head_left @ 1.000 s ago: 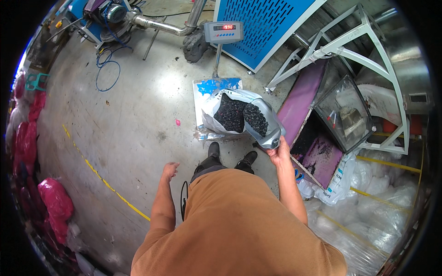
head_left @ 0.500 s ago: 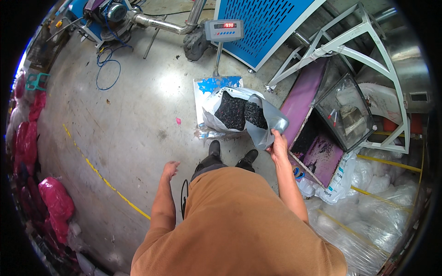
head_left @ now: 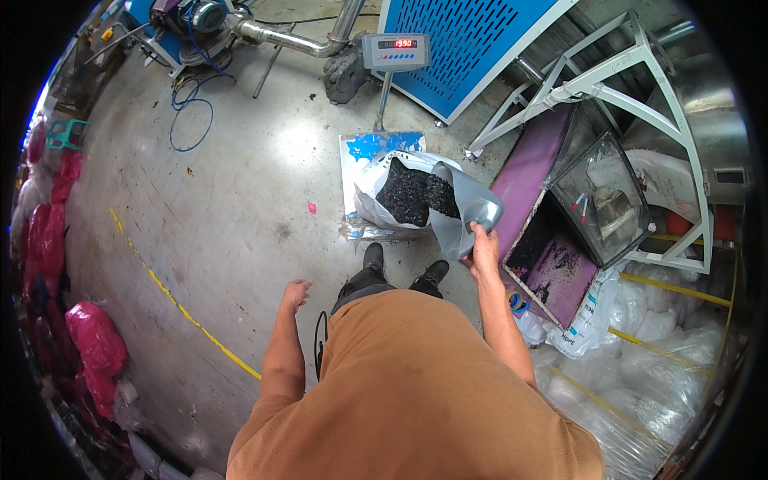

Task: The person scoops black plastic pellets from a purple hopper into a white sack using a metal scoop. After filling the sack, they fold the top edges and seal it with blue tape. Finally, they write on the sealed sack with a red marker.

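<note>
My right hand (head_left: 484,251) grips the back end of a grey scoop (head_left: 478,206). The scoop's mouth lies over the right side of an open white bag (head_left: 370,202), and black granules (head_left: 408,194) fill the bag and run up to the scoop's mouth. The bag rests on a platform scale (head_left: 349,166) with worn blue and white paint. Its display head (head_left: 396,51) stands on a post behind, lit with red digits. Out to the left, my left hand (head_left: 298,294) hangs over the floor with loosely spread fingers and nothing in it.
Right of the bag is a purple-sided bin (head_left: 570,270) with a clear-panelled lid (head_left: 602,196), beneath a white metal frame (head_left: 616,90). A blue slotted cabinet (head_left: 456,48) stands behind. Clear plastic bags (head_left: 668,352) lie at right, pink bags (head_left: 98,352) at left.
The scoop has tipped slightly at the bag's mouth. Its black granules, earlier separated by the scoop's edge, now merge with those in the bag. My left hand has barely moved.
</note>
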Demonstrator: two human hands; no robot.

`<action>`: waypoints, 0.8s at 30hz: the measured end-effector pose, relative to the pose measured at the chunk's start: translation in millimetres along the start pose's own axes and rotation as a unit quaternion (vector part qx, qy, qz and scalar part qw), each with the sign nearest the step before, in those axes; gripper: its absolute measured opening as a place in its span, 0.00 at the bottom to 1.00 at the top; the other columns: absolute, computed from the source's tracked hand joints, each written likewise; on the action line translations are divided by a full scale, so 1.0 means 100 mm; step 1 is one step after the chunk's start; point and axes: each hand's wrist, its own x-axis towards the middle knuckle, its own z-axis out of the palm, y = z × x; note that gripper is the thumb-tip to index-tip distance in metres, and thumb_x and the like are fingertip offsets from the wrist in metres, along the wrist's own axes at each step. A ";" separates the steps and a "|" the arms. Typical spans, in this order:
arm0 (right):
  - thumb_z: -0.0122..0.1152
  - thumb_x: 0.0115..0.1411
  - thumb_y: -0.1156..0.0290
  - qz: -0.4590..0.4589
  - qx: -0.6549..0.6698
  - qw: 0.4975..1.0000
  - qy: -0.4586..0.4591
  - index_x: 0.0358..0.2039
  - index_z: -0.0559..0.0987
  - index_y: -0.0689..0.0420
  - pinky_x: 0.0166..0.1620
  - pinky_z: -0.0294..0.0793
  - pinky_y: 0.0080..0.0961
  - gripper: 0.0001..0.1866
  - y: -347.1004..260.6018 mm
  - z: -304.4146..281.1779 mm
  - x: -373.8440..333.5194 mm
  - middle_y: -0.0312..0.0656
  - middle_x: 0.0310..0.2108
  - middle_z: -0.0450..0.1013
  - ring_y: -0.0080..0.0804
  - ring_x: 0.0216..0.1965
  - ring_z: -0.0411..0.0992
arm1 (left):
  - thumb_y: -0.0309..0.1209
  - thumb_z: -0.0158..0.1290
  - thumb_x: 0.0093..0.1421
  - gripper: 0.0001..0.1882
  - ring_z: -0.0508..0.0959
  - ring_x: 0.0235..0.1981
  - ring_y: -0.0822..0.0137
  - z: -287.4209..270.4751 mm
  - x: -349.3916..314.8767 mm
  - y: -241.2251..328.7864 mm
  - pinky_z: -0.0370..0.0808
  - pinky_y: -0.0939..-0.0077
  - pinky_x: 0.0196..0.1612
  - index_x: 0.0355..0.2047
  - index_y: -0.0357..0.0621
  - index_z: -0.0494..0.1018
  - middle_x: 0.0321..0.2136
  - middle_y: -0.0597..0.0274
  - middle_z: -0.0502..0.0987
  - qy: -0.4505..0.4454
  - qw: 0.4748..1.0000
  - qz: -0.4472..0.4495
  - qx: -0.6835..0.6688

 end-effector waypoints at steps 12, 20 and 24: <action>0.56 0.66 0.61 0.124 0.225 0.962 -0.093 0.54 0.71 0.62 0.40 0.86 0.49 0.22 0.29 -0.41 0.23 0.48 0.47 0.75 0.44 0.44 0.80 | 0.45 0.60 0.61 0.32 0.79 0.41 0.61 0.01 0.04 0.09 0.74 0.67 0.36 0.60 0.38 0.71 0.48 0.54 0.79 0.000 1.000 0.006 0.009; 0.58 0.65 0.60 0.100 0.166 0.978 -0.075 0.54 0.71 0.61 0.35 0.85 0.40 0.23 0.23 -0.34 0.18 0.46 0.45 0.75 0.39 0.38 0.79 | 0.45 0.60 0.61 0.31 0.79 0.41 0.60 0.00 0.06 0.08 0.74 0.66 0.37 0.60 0.39 0.72 0.48 0.55 0.79 -0.002 1.000 0.005 0.011; 0.61 0.63 0.59 0.055 0.053 0.996 -0.036 0.55 0.70 0.61 0.33 0.81 0.37 0.25 0.06 -0.14 0.03 0.45 0.43 0.75 0.34 0.35 0.77 | 0.45 0.60 0.61 0.32 0.79 0.41 0.60 -0.02 0.09 0.02 0.75 0.66 0.37 0.60 0.39 0.71 0.49 0.54 0.79 -0.001 1.000 0.005 0.007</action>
